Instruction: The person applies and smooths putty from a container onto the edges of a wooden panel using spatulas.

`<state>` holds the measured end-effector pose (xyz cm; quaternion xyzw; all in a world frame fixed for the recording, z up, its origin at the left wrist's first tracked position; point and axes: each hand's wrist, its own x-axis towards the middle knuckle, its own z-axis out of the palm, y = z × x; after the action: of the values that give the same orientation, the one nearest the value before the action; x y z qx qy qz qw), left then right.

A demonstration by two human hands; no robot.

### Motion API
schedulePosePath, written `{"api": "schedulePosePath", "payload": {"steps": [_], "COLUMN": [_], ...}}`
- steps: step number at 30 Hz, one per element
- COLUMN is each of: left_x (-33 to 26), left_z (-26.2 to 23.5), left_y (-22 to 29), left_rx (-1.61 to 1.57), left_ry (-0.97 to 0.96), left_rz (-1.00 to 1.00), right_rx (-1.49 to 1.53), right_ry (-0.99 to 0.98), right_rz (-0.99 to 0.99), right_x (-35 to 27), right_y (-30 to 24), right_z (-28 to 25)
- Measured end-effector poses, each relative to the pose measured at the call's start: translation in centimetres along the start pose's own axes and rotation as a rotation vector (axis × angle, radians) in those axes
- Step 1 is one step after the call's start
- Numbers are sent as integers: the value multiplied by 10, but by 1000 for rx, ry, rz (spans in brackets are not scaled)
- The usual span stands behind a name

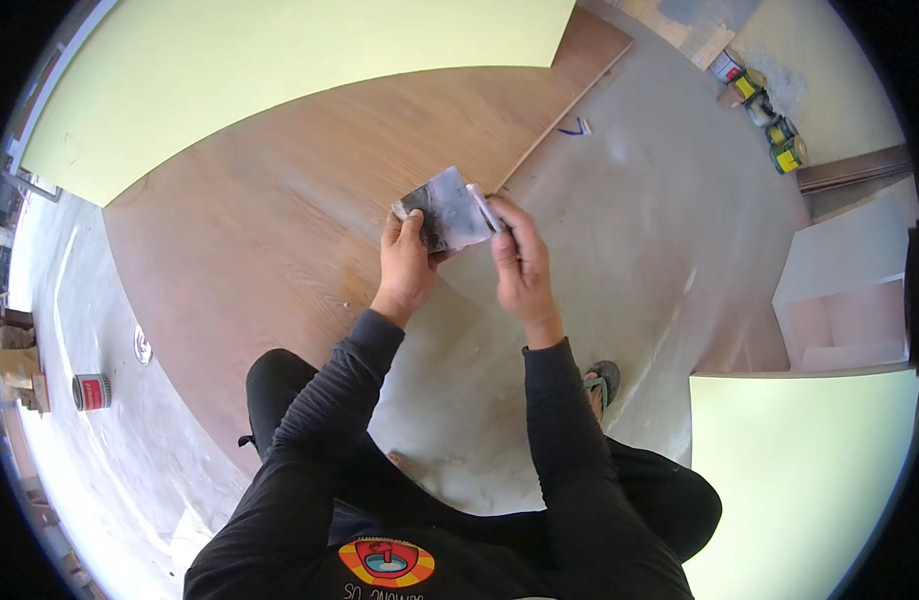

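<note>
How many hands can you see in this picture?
2, both near the middle: the left hand grips a flat grey piece, and the right hand holds a thin piece at its right edge. No other hands show.

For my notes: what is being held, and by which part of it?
The left hand holds a stained grey plate by its left side; the right hand holds a thin piece by its lower end, kind unclear.

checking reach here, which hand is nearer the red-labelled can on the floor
Left: the left hand is to the right of and ahead of the red-labelled can; the right hand is farther right.
</note>
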<state>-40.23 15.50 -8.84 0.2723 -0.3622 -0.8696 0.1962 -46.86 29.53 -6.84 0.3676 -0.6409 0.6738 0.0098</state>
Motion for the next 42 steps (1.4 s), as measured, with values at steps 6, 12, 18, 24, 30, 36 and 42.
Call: {"api": "schedulePosePath", "payload": {"steps": [6,12,18,24,30,36,42], "left_x": [-23,-33,-38,-44,-50,-50,-47], "left_z": [-5,-35,-32,-45,-42,-40,-44], "left_y": [16,45,63,65,67,67,61], "left_rx": [-155,-254,-535,-1206,-1282,-1139,-938], "left_ry": [-94,-28,5,-189,-352,-377,-573], "left_rz": [219,340,185,-146,-138,-61,66], "right_rx": [-398,-682,-781,-589,-830,-1000,-1078], "right_ry": [-214,-337,-222,-142,-176,-163,-125], "right_rz": [-234,-22,-261,-111,-294,-257,-143], "right_x": [1,-2,-1,-21,-24,-33,-40], "right_y": [-26,-25,-99,-122,-136,-146,-146], "right_z": [15,-8,35,54,53,58,73]}}
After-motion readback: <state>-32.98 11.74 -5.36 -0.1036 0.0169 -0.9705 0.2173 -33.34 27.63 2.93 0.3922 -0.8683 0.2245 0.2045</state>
